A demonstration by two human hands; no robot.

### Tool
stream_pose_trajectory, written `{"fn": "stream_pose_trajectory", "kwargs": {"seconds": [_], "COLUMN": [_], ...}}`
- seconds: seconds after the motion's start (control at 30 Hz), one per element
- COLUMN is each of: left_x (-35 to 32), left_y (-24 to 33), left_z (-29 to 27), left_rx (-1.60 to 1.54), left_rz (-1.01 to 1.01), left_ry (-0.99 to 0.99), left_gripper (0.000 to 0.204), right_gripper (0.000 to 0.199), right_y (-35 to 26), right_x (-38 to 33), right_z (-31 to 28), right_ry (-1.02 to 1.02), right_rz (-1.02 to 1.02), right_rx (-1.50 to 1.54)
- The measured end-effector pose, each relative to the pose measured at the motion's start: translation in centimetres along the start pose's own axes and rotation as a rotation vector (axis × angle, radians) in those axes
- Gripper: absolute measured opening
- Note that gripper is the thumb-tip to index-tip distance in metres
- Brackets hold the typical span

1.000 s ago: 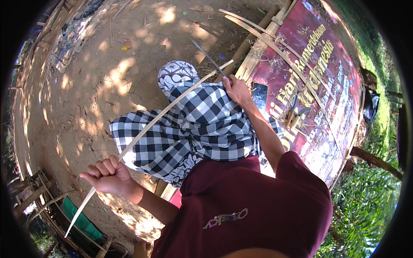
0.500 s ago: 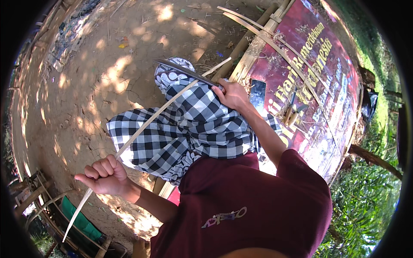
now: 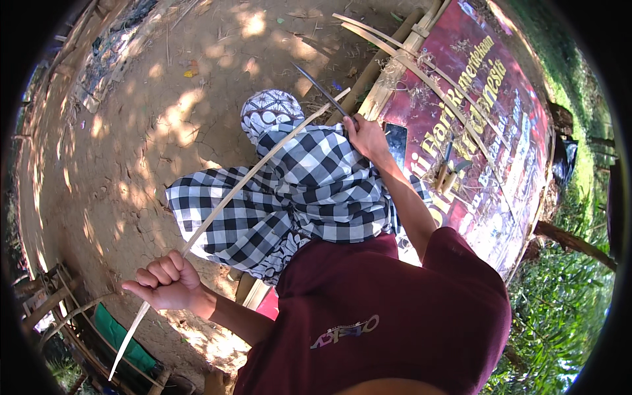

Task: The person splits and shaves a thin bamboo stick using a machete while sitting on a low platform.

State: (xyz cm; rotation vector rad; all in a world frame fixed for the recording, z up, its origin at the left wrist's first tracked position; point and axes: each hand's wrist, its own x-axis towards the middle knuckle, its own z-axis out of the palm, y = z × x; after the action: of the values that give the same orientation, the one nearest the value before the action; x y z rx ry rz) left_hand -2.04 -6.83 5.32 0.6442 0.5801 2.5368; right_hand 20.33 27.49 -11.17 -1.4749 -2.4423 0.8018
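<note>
A long, pale strip that looks like split bamboo runs slantwise over my lap, which is draped in black-and-white checked cloth. My left hand is closed round its lower part, and the thin tail sticks out below the fist. On the other side, my right hand grips a knife by a handle mostly hidden in the fingers. The narrow dark blade points up and left, away from my knee. Near the right hand, the blade base lies close to the strip's far end; whether they touch I cannot tell.
Right of me, a dark red printed banner covers a bamboo-edged platform. On it lie a phone, curved pale strips, shavings and wooden-handled tools. Cracked earth spreads ahead and left. A green sheet hangs by bamboo poles.
The blade has swung from lying leftward across my knee to pointing up and left beyond it. My left hand has shifted slightly right and nearer, and the strip's tail with it.
</note>
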Motion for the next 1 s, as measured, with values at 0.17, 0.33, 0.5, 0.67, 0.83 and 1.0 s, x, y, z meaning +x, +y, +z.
{"fn": "stream_pose_trajectory", "kwargs": {"seconds": [0.17, 0.33, 0.5, 0.67, 0.83, 1.0], "left_x": [0.4, 0.0, 1.1, 0.6, 0.7, 0.3], "left_y": [-0.1, -2.8, -2.4, -2.5, -2.0, -4.2], "left_z": [-0.2, 0.9, 1.6, 2.0, 1.4, 1.9], "left_rx": [-0.001, 0.018, 0.033, 0.044, 0.052, 0.062], "left_rz": [0.015, -0.013, -0.005, -0.008, 0.022, -0.018], "left_ry": [0.004, 0.023, 0.017, 0.031, 0.018, 0.037], "left_gripper": [0.053, 0.054, 0.053, 0.053, 0.053, 0.054], "right_gripper": [0.041, 0.043, 0.043, 0.045, 0.04, 0.041], "right_y": [-2.3, -1.4, -3.7, -0.7, -1.3, -0.7], "right_x": [-2.1, -0.7, -2.0, 0.4, -1.1, -0.5], "right_z": [-1.4, -0.1, -0.9, 1.1, 0.8, 1.6], "right_ry": [-0.093, -0.064, -0.148, -0.028, -0.06, -0.068], "right_rz": [-0.217, -0.09, -0.168, 0.02, -0.128, -0.041], "right_rx": [-0.042, -0.011, -0.027, 0.043, 0.086, 0.042]}}
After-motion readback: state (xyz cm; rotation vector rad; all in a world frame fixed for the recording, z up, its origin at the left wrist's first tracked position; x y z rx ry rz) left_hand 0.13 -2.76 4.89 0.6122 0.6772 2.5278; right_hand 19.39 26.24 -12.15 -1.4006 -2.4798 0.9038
